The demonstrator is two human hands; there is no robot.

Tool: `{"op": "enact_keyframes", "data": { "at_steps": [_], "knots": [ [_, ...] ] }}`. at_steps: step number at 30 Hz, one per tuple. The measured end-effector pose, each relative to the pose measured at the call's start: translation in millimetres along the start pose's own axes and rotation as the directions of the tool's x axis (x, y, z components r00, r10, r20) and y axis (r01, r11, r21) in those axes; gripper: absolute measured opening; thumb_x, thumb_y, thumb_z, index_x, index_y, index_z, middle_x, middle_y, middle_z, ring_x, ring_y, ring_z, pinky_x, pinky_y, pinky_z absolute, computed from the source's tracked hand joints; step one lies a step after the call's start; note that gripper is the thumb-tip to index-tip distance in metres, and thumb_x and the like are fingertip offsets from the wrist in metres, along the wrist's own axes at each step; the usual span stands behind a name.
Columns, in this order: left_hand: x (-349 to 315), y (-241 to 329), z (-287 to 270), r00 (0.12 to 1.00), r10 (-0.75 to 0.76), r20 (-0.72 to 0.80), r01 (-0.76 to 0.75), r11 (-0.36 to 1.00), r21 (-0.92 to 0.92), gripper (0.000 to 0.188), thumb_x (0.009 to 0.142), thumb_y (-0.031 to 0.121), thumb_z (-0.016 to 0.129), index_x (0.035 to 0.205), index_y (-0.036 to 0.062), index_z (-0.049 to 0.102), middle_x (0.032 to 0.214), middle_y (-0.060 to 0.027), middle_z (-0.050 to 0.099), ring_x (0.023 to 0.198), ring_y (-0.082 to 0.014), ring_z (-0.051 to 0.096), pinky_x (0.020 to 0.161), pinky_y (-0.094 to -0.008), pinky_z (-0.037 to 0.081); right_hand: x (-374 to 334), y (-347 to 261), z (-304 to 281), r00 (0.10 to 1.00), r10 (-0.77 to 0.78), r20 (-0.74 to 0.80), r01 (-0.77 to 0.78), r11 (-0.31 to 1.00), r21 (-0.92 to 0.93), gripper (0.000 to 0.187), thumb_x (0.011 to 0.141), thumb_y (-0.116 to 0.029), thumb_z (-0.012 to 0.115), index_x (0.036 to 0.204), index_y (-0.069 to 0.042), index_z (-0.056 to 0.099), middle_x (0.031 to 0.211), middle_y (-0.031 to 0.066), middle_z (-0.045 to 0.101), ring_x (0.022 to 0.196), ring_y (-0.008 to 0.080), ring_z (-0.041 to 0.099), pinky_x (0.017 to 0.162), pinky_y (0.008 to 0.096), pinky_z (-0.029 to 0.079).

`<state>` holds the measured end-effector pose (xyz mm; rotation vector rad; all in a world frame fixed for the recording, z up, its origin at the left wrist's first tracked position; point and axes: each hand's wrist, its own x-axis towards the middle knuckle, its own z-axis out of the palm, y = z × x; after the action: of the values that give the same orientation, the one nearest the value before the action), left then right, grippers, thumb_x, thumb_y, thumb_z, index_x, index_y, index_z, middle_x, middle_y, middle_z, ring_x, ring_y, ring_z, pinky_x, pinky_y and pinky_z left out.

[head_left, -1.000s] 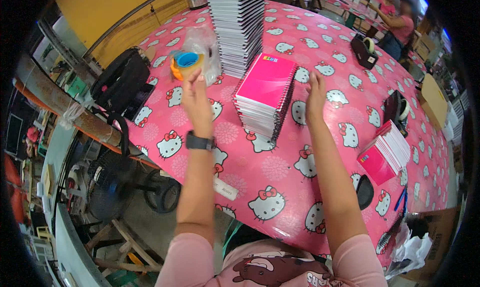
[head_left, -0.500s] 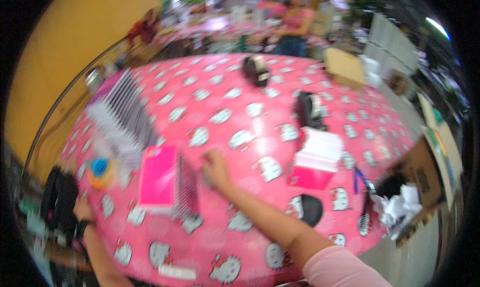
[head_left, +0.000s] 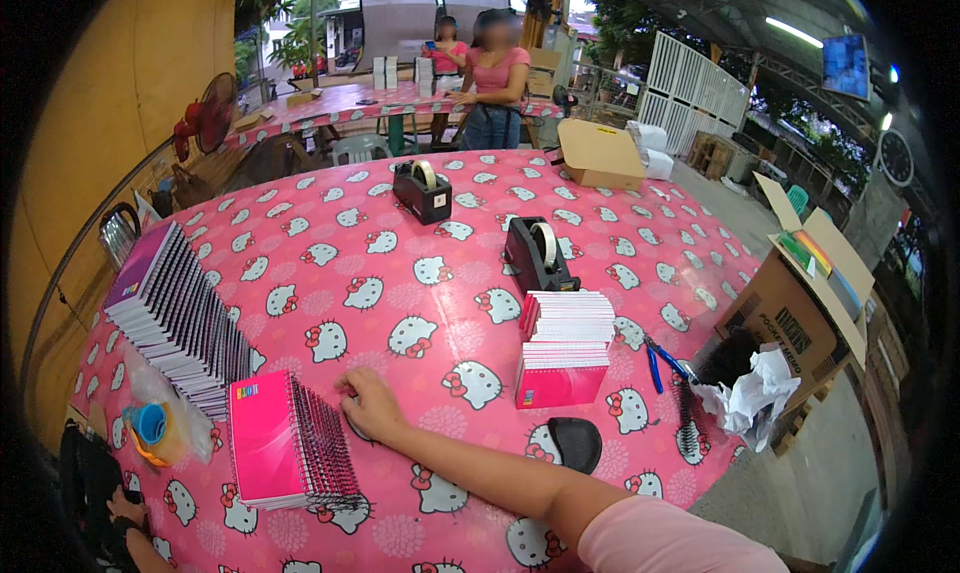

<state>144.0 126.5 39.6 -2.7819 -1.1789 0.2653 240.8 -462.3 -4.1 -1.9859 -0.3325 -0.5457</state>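
The right hand rests low over the pink patterned table, just right of a short stack of spiral notebooks with a bright pink cover on top. From its fingers, the stack lies to the left and a little nearer the person. The cover's long axis runs roughly near to far, and the coil-bound edges face right, toward this hand, with a narrow strip of table seeming to part them. The right fingers are loosely curled together; something dark shows beneath them, and I cannot tell whether it is a shadow or a held thing.

The left hand is at the far left edge of the view, beside a black bag. Its fingers are too small and dark to tell whether they grip the bag. It is well apart from the pink stack, so the right hand is the nearer one.

Beyond the stack, to the left, stands a taller pile of notebooks topped in purple. Near its foot are a clear plastic bag and a tape roll with a blue core. Farther right sit two black tape dispensers, pink-covered booklets and blue-handled pliers.
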Motion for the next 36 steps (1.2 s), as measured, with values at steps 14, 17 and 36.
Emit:
{"op": "enact_keyframes", "data": {
  "at_steps": [14,17,36],
  "knots": [
    [70.6,-25.5,47.7,0.970,0.210,-0.119,-0.224,0.967,-0.120,0.047,0.065,0.045,0.061,0.097,0.0101,0.064,0.097,-0.0092,0.055,0.088,-0.0227,0.049,0.075,-0.0377,0.045,-0.7,1.7,-3.1,0.998,0.047,0.039,-0.049,0.998,0.048,0.022,0.069,-0.004,0.055,0.090,-0.002,0.057,0.088,0.0127,0.055,0.085,0.0282,0.055,0.077,0.0378,0.044],
    [80.6,-42.4,51.7,0.937,0.285,-0.199,-0.320,0.931,-0.175,0.053,0.072,0.059,0.056,0.087,0.0097,0.069,0.082,-0.0062,0.061,0.073,-0.0190,0.053,0.065,-0.0361,0.047,1.9,-2.3,-0.7,0.999,0.033,0.040,-0.035,0.998,0.061,0.022,0.069,-0.004,0.055,0.090,-0.002,0.057,0.087,0.0129,0.055,0.085,0.0286,0.055,0.077,0.0378,0.044],
    [61.9,-39.0,32.5,0.967,0.255,-0.018,-0.249,0.925,-0.286,0.068,0.035,0.009,0.080,0.099,0.0050,0.060,0.104,-0.0157,0.060,0.102,-0.0288,0.056,0.084,-0.0354,0.049,0.5,4.2,1.0,1.000,0.007,0.024,-0.008,1.000,0.021,0.020,0.069,-0.004,0.055,0.089,-0.002,0.057,0.086,0.0125,0.055,0.084,0.0276,0.054,0.075,0.0368,0.044]
  ]
}}
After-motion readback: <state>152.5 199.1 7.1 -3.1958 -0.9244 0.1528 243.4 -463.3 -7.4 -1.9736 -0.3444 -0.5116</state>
